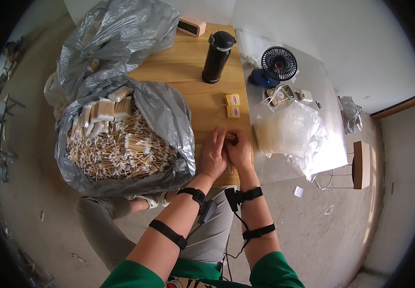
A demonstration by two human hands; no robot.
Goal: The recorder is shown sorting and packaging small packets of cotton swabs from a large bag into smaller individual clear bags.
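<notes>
As right hand [239,150] pinches sticks [231,137] beside left hand [213,153], whose hold is unclear, yellow packets [229,112] bear red labels [234,100]

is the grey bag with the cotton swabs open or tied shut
Open: the mouth of the grey bag is spread wide, and the cotton swabs inside lie uncovered.

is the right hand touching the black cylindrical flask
Apart. The head view shows bare light-brown wooden tabletop between the right hand and the black cylindrical flask.
</notes>
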